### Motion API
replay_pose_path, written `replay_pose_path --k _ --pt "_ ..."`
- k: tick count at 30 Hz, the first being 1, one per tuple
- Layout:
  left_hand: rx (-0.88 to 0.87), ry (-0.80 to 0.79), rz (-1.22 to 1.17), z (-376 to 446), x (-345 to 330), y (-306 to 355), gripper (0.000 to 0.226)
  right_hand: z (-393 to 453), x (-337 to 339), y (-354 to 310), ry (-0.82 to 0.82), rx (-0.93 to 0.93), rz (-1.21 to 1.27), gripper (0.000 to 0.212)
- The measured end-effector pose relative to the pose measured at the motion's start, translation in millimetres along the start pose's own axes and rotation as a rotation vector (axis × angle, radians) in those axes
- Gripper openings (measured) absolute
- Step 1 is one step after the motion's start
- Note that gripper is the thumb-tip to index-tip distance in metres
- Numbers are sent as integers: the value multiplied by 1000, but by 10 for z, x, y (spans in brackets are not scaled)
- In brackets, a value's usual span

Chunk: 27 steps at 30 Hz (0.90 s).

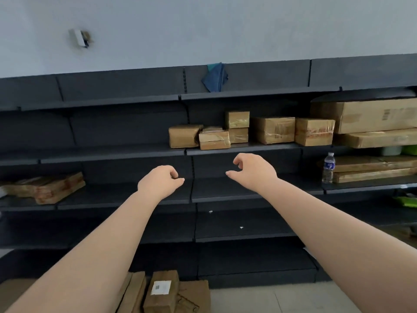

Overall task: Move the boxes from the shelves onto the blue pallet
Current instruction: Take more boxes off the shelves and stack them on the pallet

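My fingers (174,175) on the left hand (158,184) hung loosely curled and held nothing; those of the right hand (252,170) were bent the same way, thumb and forefinger apart, also empty. Both arms reached out toward the dark shelves (135,152), the hands level with the bare shelf below the row of boxes.

The nearest boxes sat just above my hands: a small taped box (214,138) at the shelf's front edge, a dented box (184,136) touching it on the left, and two stacked little boxes (237,126) behind it. Further right stood two medium boxes (293,131) side by side, then a big carton (370,116) lying on a flat one.

I judged the step to be picking the next box. To do it well I wanted both hands raised to that shelf and spread wider, one palm on each side of a single box, fingers under its base before lifting, since the tape looked slick. Taking the front one first seemed safest, because pulling at the stack behind could tip its top box.

The blue pallet was not in view. More boxes (162,292) lay on the floor near my left arm, and a water bottle (328,168) stood on a shelf at the right.
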<state>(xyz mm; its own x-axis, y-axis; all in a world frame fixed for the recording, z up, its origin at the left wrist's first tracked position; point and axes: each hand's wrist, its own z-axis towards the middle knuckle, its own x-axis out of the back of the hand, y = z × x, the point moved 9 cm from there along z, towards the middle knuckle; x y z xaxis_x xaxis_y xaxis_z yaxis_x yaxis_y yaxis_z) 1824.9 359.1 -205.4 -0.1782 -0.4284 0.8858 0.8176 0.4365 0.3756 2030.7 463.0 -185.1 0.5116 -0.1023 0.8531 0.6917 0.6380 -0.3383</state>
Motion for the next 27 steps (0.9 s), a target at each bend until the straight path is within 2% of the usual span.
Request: replay_pose_path --k 7,13,27 --pt "117 52 -1 434 -253 337 20 667 -84 502 -63 60 119 46" --pt "188 83 -13 1015 -458 164 23 1366 -529 515 -132 74 279 44" --pt "174 154 -150 3466 -656 -563 36 3739 -1590 151 -148 25 334 46"
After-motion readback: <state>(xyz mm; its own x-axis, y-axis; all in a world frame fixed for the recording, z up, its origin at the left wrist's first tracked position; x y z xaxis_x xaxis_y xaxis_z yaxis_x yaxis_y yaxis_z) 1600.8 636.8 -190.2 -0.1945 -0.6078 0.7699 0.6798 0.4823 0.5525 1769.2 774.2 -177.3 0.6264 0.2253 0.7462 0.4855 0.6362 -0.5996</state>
